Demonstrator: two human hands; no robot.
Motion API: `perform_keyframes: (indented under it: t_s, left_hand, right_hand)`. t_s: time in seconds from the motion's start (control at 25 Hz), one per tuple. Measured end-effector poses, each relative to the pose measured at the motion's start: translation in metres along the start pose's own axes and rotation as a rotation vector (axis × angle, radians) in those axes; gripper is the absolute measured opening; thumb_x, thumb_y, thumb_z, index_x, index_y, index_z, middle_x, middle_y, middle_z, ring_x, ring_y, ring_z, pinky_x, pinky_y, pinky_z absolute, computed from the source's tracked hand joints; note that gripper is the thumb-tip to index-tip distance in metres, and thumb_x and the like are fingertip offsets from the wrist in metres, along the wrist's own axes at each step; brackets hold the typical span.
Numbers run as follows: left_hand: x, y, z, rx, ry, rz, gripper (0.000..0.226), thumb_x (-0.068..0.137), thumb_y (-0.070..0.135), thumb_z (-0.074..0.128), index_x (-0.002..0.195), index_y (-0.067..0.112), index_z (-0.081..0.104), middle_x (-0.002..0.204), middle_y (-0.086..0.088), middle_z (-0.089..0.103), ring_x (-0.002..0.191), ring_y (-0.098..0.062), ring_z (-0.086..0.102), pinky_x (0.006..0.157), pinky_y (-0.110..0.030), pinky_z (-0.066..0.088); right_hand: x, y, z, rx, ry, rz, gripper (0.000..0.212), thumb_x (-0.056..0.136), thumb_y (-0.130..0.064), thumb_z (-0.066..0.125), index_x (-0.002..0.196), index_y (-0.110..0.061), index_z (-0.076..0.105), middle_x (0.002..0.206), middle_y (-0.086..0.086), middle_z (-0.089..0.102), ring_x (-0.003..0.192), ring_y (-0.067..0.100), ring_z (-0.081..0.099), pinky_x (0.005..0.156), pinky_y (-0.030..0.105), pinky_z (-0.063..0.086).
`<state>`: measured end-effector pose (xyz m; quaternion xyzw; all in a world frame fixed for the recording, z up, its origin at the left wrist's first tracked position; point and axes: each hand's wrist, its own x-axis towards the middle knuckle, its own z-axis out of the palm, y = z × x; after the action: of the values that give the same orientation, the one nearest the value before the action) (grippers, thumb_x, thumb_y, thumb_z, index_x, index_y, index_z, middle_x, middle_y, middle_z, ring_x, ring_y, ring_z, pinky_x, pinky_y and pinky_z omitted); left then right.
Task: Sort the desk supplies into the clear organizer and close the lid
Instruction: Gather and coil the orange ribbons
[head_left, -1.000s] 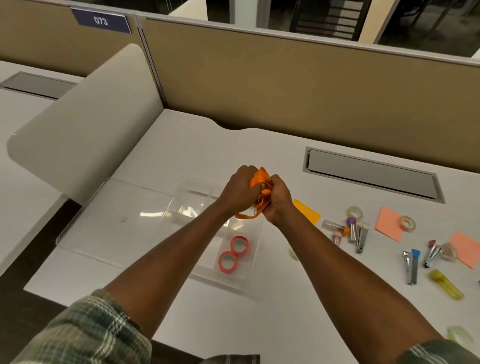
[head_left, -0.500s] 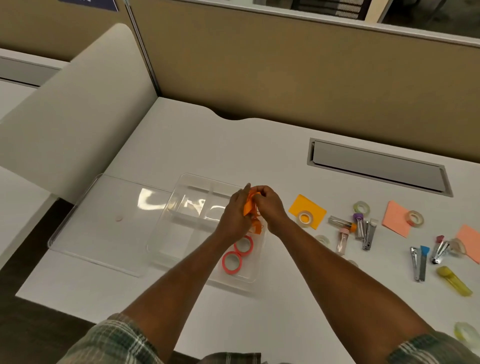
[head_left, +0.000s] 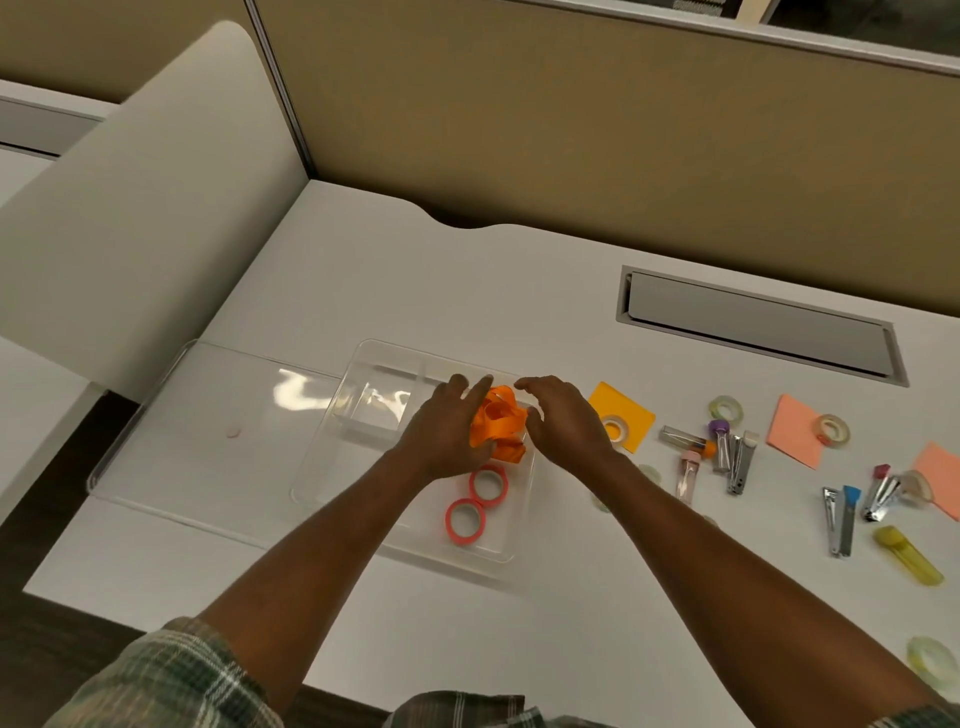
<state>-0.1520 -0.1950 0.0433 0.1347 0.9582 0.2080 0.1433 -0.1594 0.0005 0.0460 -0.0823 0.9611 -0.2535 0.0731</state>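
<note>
A clear flat lid (head_left: 208, 431) lies on the white table (head_left: 415, 291), touching the left side of the open clear organizer (head_left: 353, 467). Small divided compartments sit at the organizer's far left, glinting under the light.

Over its right-hand compartment, the left hand (head_left: 447, 431) rests against a bunched orange ribbon (head_left: 498, 423), fingers nearly straight and slightly apart, gripping nothing. The ribbon is a glossy, flat band, crumpled into loose loops and folds, and lies at the far end of that compartment. The right hand (head_left: 566, 421) flanks the ribbon's other side, fingers spread and loosely bent; whether they touch the ribbon cannot be told.

Nearer the person in the same compartment, two red tape rolls (head_left: 488, 483) lie flat, just beside each other.

To the right, outside the organizer, an orange note (head_left: 631, 410) carries a small tape roll (head_left: 614, 429). Beyond it, spread across the table, are metal clippers (head_left: 742, 462), more pale tape rolls (head_left: 726, 408), pink notes (head_left: 795, 431) and a yellow tool (head_left: 908, 555).
</note>
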Motion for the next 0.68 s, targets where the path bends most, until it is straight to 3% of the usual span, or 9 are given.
perform_keyframes:
  t_s: [0.08,0.16,0.24,0.32,0.4,0.52,0.6,0.68]
  left_hand:
    - [0.003,-0.006,-0.004,0.092,-0.064,-0.097,0.082,0.077,0.053,0.072,0.143,0.015,0.042,0.135,-0.015,0.052,0.118,-0.032,0.056,0.093,-0.042,0.051]
    - [0.008,-0.005,-0.007,0.032,-0.114,-0.193,0.055,0.081,0.042,0.075,0.121,0.009,0.058,0.114,-0.014,0.067,0.097,-0.028,0.067,0.081,-0.038,0.056]
    - [0.013,0.001,-0.010,-0.273,-0.137,-0.328,0.032,0.084,0.025,0.075,0.106,0.008,0.060,0.086,-0.014,0.072,0.067,-0.024,0.072,0.061,-0.034,0.060]
    - [0.017,0.011,-0.015,-0.600,-0.091,-0.445,0.025,0.084,0.013,0.074,0.102,0.007,0.058,0.073,-0.015,0.071,0.054,-0.022,0.069,0.053,-0.033,0.060]
    - [0.020,0.020,-0.016,-0.682,0.031,-0.433,0.026,0.084,0.010,0.072,0.107,0.008,0.058,0.081,-0.017,0.072,0.063,-0.025,0.071,0.060,-0.034,0.060]
    - [0.016,0.032,-0.007,-0.395,0.106,-0.131,0.031,0.090,0.017,0.061,0.120,0.010,0.058,0.104,-0.013,0.071,0.092,-0.027,0.068,0.075,-0.025,0.050]
    - [0.010,0.034,0.007,-0.126,-0.002,0.055,0.042,0.097,0.025,0.049,0.137,0.011,0.049,0.129,-0.012,0.062,0.116,-0.028,0.059,0.097,-0.032,0.043]
    - [0.006,0.028,0.024,0.148,-0.142,0.109,0.056,0.102,0.033,0.035,0.153,0.010,0.025,0.156,-0.012,0.035,0.144,-0.028,0.032,0.120,-0.044,0.019]
  right_hand:
    - [-0.010,0.001,0.002,-0.036,0.018,-0.139,0.047,0.094,-0.024,0.056,0.140,-0.021,0.051,0.140,0.004,0.055,0.125,0.025,0.052,0.096,0.037,0.048]
    - [-0.016,-0.001,0.008,-0.129,-0.037,-0.236,0.050,0.094,-0.030,0.056,0.143,-0.023,0.049,0.145,0.007,0.051,0.125,0.028,0.051,0.097,0.039,0.048]
    - [-0.014,-0.003,0.015,-0.215,-0.068,-0.228,0.046,0.095,-0.030,0.056,0.140,-0.023,0.053,0.145,0.011,0.051,0.124,0.032,0.052,0.097,0.042,0.047]
    - [-0.009,-0.003,0.019,-0.244,-0.025,-0.161,0.042,0.095,-0.029,0.054,0.135,-0.021,0.059,0.140,0.014,0.055,0.123,0.035,0.052,0.096,0.043,0.045]
    - [-0.004,-0.004,0.021,-0.259,0.022,-0.098,0.042,0.094,-0.030,0.053,0.134,-0.019,0.059,0.136,0.014,0.058,0.122,0.035,0.053,0.096,0.043,0.044]
    - [-0.004,0.000,0.027,-0.261,0.065,-0.091,0.044,0.095,-0.026,0.045,0.136,-0.014,0.057,0.136,0.012,0.060,0.127,0.033,0.052,0.106,0.046,0.038]
    - [-0.010,0.005,0.033,-0.302,0.029,-0.138,0.048,0.094,-0.023,0.043,0.140,-0.010,0.052,0.141,0.011,0.057,0.139,0.035,0.042,0.118,0.054,0.022]
    - [-0.016,0.011,0.037,-0.388,-0.044,-0.167,0.053,0.097,-0.030,0.038,0.146,-0.011,0.046,0.148,0.007,0.050,0.148,0.034,0.026,0.121,0.060,0.003]
